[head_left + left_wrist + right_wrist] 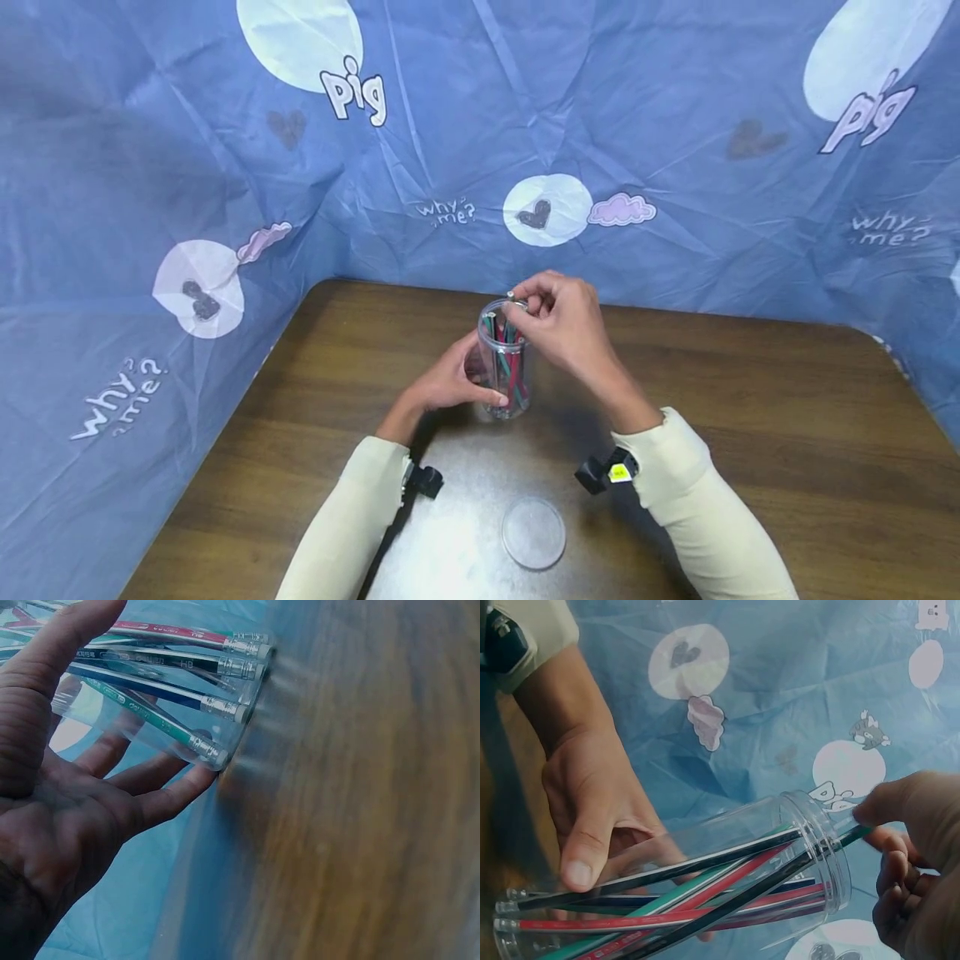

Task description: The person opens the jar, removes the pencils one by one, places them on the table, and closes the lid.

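A clear plastic jar [491, 400] stands upright on the table, full of red, green and dark pencils [697, 896]. Around its lower side my left hand [446, 379] grips it, thumb in front and fingers behind. In the left wrist view, the pencils' eraser ends [217, 709] lie at the jar's base. At the mouth of the jar, my right hand [558, 321] pinches the upper end of a pencil [851, 836] between thumb and forefinger. The other fingers of that hand are curled in beside the rim [836, 877].
A round clear lid [534, 533] lies flat on the wooden table [750, 400], nearer to me than the jar. Blue printed sheeting [450, 108] hangs right behind the table's far edge and along the left side. Black wrist cameras [592, 475] are strapped over both sleeves.
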{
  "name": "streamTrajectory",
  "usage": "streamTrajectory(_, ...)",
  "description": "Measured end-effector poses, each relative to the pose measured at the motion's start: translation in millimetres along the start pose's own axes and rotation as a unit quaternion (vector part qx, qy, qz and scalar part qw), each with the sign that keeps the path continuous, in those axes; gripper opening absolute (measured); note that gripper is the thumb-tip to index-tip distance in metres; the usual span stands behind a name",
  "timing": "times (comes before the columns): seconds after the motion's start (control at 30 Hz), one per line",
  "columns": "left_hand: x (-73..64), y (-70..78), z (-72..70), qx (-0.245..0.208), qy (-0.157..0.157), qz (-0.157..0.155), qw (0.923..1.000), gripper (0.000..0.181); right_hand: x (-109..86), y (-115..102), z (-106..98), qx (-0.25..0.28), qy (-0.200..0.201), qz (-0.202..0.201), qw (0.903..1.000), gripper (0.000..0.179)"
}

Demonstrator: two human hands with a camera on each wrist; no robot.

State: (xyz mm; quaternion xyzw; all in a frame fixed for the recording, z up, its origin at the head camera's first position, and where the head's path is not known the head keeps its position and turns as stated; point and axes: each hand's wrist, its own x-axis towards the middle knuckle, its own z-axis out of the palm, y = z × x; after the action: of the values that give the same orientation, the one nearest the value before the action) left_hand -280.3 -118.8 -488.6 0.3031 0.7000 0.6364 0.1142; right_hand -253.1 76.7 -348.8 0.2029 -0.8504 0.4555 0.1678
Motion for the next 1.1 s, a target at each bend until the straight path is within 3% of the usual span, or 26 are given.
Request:
streamTrajectory(0.23, -3.6, -1.7, 0.2, -0.008, 0.008, -0.001, 0.9999, 0.094, -1.9, 1.9, 3.9, 0.046, 0.033, -0.058, 0.9967, 0.010)
streamTrajectory(0.7, -2.8, -2.5, 1.8, -0.025, 0.003, -0.002, 0.9997, 0.094, -4.1, -2.0, 0.2, 0.130, 0.040, -0.073, 0.9880, 0.012)
streamTrajectory(0.93, 1.1, 0.2, 1.4, -0.021, 0.005, 0.001, 0.9998, 0.096, -3.0, -2.8, -3.3, 0.184, 0.056, -0.078, 0.9783, 0.016)
streamTrajectory(1.1, 0.3, 0.6, 1.3, -0.013, 0.006, -0.003, 0.9999, 0.090, -2.8, -6.3, -6.0, 0.202, 0.076, -0.104, 0.9710, 0.017)
